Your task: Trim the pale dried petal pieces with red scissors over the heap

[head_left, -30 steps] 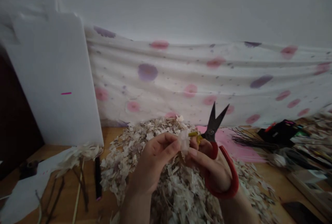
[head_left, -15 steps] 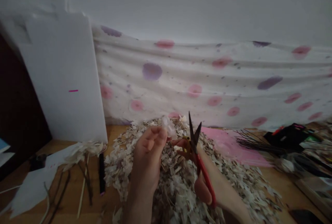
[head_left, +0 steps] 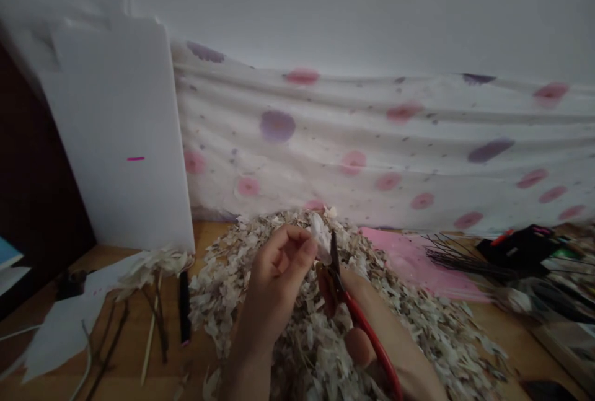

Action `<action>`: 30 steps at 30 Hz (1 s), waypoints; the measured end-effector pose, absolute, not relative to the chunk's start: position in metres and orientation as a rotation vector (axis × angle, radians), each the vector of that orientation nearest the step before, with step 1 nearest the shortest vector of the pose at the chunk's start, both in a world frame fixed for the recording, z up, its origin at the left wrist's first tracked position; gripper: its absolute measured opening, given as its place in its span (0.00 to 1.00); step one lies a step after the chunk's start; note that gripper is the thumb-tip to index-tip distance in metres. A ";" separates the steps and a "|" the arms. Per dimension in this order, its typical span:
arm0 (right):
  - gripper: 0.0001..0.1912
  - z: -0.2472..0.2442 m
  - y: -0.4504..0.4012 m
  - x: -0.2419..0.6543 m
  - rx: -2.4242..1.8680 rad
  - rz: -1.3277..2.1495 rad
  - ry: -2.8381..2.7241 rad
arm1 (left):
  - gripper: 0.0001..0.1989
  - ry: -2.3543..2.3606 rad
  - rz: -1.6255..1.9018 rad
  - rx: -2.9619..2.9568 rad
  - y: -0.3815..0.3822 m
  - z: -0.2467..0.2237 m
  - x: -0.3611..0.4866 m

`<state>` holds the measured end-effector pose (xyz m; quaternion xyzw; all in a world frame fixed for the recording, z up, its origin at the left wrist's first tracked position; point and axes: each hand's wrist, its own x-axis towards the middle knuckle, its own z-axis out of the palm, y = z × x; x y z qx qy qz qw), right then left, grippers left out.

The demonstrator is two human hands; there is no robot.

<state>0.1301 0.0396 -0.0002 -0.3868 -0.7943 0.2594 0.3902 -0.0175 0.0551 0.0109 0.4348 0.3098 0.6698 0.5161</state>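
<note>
My left hand (head_left: 276, 280) pinches a small white papery flake (head_left: 320, 237) between thumb and fingers. Beside it, my right hand (head_left: 353, 333) grips red-handled scissors (head_left: 367, 333), whose narrow dark blades (head_left: 333, 258) point up and touch or nearly touch the flake's lower edge. The blades look nearly closed. Both hands hover over a large heap of pale, brown-flecked papery flakes (head_left: 418, 320), which hides the tabletop beneath it.
A wooden table (head_left: 483, 326) holds the heap. A white board (head_left: 111, 141) leans at the left, with a pale flower-like piece (head_left: 153, 268), thin stems and a black marker (head_left: 185, 308) before it. Dark twigs (head_left: 458, 261) lie on pink paper (head_left: 400, 258) at the right.
The scissor blades have gone from wide apart to nearly closed, and the scissors have tilted toward the flake. My view has shifted slightly, moving the scene a little to the right.
</note>
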 end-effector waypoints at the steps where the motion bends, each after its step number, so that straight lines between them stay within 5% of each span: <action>1: 0.40 0.000 0.039 0.131 -1.002 0.656 -2.020 | 0.09 0.759 1.602 1.065 0.055 0.011 -0.019; 12: 0.43 -0.003 0.042 0.139 -1.068 0.953 -2.023 | 0.08 0.823 1.511 1.233 0.054 0.014 -0.028; 30: 0.44 -0.002 0.043 0.140 -1.152 0.955 -2.012 | 0.09 0.777 1.505 1.217 0.060 0.012 -0.029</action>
